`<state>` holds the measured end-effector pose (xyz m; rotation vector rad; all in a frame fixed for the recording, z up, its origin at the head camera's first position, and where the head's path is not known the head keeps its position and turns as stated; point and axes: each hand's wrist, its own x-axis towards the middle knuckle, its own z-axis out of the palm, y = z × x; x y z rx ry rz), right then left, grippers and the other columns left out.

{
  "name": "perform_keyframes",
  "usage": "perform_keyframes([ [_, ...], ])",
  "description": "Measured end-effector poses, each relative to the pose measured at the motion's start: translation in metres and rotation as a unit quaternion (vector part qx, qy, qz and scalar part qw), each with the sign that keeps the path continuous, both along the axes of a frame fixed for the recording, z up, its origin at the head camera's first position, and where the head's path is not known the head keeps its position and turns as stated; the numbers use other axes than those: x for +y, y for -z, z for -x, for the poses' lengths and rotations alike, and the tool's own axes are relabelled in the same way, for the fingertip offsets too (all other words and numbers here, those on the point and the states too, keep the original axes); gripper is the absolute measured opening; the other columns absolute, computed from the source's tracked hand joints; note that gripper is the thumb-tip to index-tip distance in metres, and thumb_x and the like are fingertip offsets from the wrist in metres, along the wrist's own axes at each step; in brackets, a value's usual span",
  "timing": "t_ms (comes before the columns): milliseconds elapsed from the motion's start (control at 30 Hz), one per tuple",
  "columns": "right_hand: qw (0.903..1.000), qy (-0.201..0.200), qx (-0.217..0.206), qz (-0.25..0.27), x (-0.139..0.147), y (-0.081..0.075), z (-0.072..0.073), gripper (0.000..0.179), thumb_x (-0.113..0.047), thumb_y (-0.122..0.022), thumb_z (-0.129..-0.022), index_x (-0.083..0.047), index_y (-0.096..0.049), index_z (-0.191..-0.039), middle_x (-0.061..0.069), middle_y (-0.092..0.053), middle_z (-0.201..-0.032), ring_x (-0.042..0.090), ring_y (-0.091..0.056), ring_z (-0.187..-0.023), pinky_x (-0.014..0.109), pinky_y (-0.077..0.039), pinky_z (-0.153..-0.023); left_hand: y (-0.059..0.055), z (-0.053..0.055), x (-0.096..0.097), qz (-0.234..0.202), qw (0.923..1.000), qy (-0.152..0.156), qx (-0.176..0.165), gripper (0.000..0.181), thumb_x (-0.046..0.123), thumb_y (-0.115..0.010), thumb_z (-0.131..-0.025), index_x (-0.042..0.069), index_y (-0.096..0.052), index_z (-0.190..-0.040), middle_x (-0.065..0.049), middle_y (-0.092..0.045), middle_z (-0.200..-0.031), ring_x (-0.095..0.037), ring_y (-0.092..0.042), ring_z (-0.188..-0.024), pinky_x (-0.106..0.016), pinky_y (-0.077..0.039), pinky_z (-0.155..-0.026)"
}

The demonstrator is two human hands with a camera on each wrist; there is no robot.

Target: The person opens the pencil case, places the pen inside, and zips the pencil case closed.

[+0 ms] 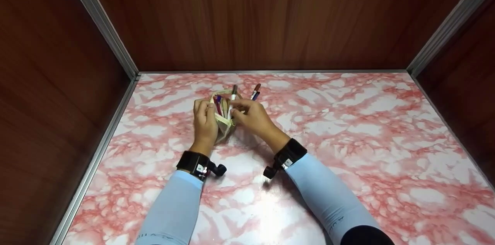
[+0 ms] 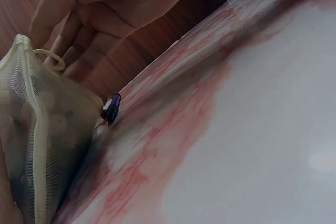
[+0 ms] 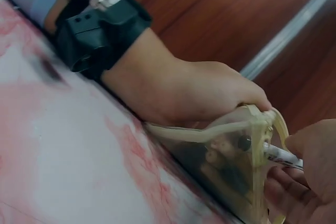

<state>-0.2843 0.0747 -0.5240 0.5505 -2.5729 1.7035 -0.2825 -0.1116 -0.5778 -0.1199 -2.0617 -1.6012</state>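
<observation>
A pale yellow mesh zip pouch (image 1: 223, 130) stands open-topped on the table, with several pens (image 1: 219, 106) visible inside it. My left hand (image 1: 205, 119) grips the pouch at its left side, fingers at the rim. Between the thumb and fingers of my right hand (image 1: 253, 116) is a white marker (image 3: 283, 157) with a dark end, pinched upright at the pouch's mouth. Its lower end shows through the mesh in the right wrist view, inside the pouch (image 3: 226, 161). Part of the left hand's grip is hidden behind the pouch.
Just beyond my right hand lie a brown-capped marker (image 1: 256, 91) and a dark blue-capped one (image 1: 256, 96). The table (image 1: 348, 140) has a red and white marbled top. Brown wood panels (image 1: 270, 17) with metal edging enclose its back and sides.
</observation>
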Motion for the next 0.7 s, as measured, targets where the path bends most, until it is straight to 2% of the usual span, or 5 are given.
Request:
perform_keyframes([
  [67,0.9994,-0.016,0.003,-0.030,-0.0019,-0.0010,-0.0031,0.033,-0.009,-0.074,-0.107,-0.005,-0.079,-0.139,0.019,-0.082,-0.130,0.030,-0.080,-0.103,0.033,-0.068,-0.084,-0.0010,-0.0006,0.0002,0.002,1.0000,-0.001,0.000,0.025,0.018,-0.053,-0.116,-0.002,-0.062,-0.104,-0.017,-0.055,-0.131,-0.027,-0.058,-0.121,-0.036,-0.052,-0.101],
  [167,0.9950,-0.033,0.032,-0.089,-0.0038,-0.0019,-0.0062,0.034,-0.014,-0.072,-0.110,-0.008,-0.079,-0.142,0.018,-0.080,-0.137,0.030,-0.078,-0.109,0.040,-0.067,-0.092,-0.0010,-0.0009,-0.0001,0.008,0.9999,-0.007,0.000,0.025,0.019,-0.053,-0.115,-0.001,-0.062,-0.104,-0.016,-0.055,-0.132,-0.028,-0.059,-0.121,-0.037,-0.053,-0.101],
  [333,0.9808,-0.035,0.090,-0.169,-0.0050,-0.0016,-0.0080,0.036,-0.022,-0.067,-0.114,-0.012,-0.077,-0.147,0.021,-0.080,-0.131,0.036,-0.073,-0.122,0.052,-0.061,-0.106,-0.0008,-0.0010,-0.0003,0.015,0.9998,-0.016,-0.003,0.024,0.017,-0.053,-0.115,-0.003,-0.063,-0.105,-0.017,-0.055,-0.133,-0.030,-0.060,-0.122,-0.039,-0.054,-0.099],
  [567,0.9764,-0.025,0.110,-0.184,-0.0034,0.0005,-0.0059,0.032,-0.019,-0.071,-0.111,-0.012,-0.080,-0.141,0.020,-0.081,-0.128,0.038,-0.072,-0.126,0.052,-0.060,-0.111,-0.0017,-0.0021,0.0004,0.010,0.9997,-0.014,-0.018,0.025,0.020,-0.054,-0.115,-0.002,-0.063,-0.108,-0.015,-0.055,-0.136,-0.029,-0.061,-0.123,-0.039,-0.056,-0.098],
  [700,0.9728,-0.047,0.127,-0.187,-0.0022,0.0025,-0.0042,0.032,-0.016,-0.069,-0.112,-0.008,-0.079,-0.142,0.019,-0.080,-0.128,0.042,-0.069,-0.130,0.054,-0.056,-0.117,-0.0022,-0.0030,0.0002,0.011,0.9996,-0.010,-0.025,0.025,0.021,-0.053,-0.116,-0.001,-0.064,-0.110,-0.014,-0.054,-0.137,-0.027,-0.061,-0.118,-0.039,-0.058,-0.094],
])
